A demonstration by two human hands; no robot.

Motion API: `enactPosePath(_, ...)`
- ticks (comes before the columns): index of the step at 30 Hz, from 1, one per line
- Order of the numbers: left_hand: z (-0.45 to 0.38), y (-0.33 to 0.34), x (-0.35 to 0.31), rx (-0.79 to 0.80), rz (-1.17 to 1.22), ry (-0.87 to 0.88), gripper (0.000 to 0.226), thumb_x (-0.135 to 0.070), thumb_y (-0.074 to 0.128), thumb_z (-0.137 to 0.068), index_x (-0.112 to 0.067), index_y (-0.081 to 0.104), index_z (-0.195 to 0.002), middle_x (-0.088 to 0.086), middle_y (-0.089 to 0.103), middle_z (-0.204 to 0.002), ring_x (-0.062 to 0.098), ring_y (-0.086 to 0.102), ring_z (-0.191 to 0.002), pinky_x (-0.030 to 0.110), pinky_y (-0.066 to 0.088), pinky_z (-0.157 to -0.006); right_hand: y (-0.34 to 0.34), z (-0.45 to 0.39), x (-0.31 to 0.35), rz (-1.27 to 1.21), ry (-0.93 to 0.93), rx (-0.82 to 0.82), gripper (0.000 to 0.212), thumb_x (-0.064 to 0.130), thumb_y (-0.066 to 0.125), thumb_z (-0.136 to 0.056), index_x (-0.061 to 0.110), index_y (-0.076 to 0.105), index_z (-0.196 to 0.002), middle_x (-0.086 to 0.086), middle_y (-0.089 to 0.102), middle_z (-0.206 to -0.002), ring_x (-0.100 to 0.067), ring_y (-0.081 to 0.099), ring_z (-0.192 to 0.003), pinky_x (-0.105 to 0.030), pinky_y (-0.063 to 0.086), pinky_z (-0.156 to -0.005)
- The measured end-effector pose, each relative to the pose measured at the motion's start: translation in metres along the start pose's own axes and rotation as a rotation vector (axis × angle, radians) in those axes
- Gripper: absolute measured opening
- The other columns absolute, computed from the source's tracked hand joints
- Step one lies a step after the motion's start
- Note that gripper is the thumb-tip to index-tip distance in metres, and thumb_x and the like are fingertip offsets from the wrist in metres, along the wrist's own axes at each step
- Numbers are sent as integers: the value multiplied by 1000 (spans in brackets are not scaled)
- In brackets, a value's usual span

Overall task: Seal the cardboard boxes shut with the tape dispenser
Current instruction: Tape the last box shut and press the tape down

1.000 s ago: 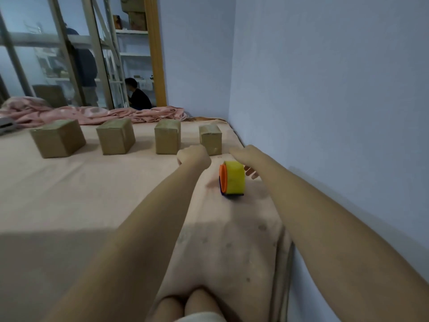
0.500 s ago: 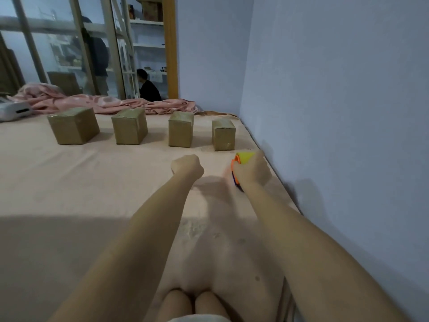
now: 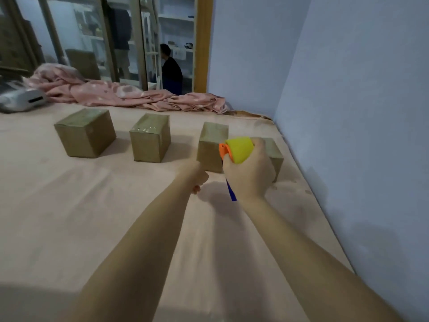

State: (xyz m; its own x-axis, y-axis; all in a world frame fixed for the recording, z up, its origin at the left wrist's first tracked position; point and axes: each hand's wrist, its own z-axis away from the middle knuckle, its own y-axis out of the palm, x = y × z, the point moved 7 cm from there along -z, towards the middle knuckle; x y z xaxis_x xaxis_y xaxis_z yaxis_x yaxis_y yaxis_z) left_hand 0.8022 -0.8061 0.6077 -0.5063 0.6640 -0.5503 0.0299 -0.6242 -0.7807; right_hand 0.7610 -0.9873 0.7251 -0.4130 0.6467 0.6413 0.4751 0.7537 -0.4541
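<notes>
Head view — right hand grips the tape dispenser, lifted off the bed, in front of the rightmost of four cardboard boxes. Left hand curled in a fist, holding nothing, just beside it.

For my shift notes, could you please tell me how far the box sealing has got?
Done: only the pickup; the right hand grips the tape dispenser, lifted off the bed. The left hand is curled, holding nothing. Left: four cardboard boxes in a row; whether their glossy tops are already taped I cannot tell.
</notes>
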Motion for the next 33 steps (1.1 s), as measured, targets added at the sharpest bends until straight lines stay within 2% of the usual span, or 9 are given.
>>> enactPosePath(5, 16, -10, 20, 260, 38, -231, 27, -17, 38, -95, -4, 53, -76, 10, 60, -71, 20, 57, -54, 26, 43, -42, 14, -3, 21, -87, 109, 146, 48, 35, 75, -68, 12, 53, -104, -3, 64, -89, -25, 62, -79, -26, 36, -62)
enactPosePath(9, 51, -33, 35, 296, 88, -364, 23, -19, 38, -94, -4, 52, -83, 10, 61, -75, 20, 59, -57, 27, 45, -45, 25, -3, 39, -105, 223, 377, 47, 39, 71, -73, 13, 52, -106, -5, 65, -95, -27, 61, -88, -35, 48, -71)
enactPosePath(12, 80, -55, 45, 336, 159, -448, 22, -19, 37, -95, -7, 50, -81, 8, 60, -77, 19, 59, -59, 26, 46, -47, 28, -3, 57, -63, 247, 496, 45, 40, 69, -77, 12, 51, -107, -5, 65, -97, -28, 62, -90, -37, 49, -75)
enactPosePath(17, 110, -93, 78, 245, 254, -543, 22, -18, 36, -94, -8, 51, -81, 7, 61, -74, 20, 59, -57, 26, 46, -50, 45, 7, 100, -104, 266, 587, 46, 38, 67, -79, 11, 47, -109, -7, 64, -100, -30, 62, -92, -36, 48, -74)
enactPosePath(26, 149, -124, 179, 58, 440, -693, 23, -15, 37, -94, -8, 50, -76, 7, 59, -68, 20, 56, -52, 25, 45, -48, 99, 61, 168, -264, 230, 729, 49, 42, 67, -76, 16, 46, -111, -2, 65, -100, -27, 62, -90, -26, 37, -67)
enactPosePath(31, 161, -149, 230, -35, 505, -704, 22, -11, 40, -93, -5, 53, -77, 10, 60, -68, 21, 57, -52, 26, 46, -49, 129, 99, 203, -271, 189, 829, 51, 43, 67, -77, 15, 44, -113, -2, 64, -100, -26, 61, -88, -25, 35, -65)
enactPosePath(33, 161, -161, 252, -36, 543, -694, 22, -10, 40, -93, -5, 52, -76, 10, 59, -67, 21, 56, -52, 26, 46, -49, 146, 115, 223, -259, 171, 872, 48, 40, 67, -77, 13, 43, -108, -3, 63, -97, -29, 61, -87, -27, 36, -64)
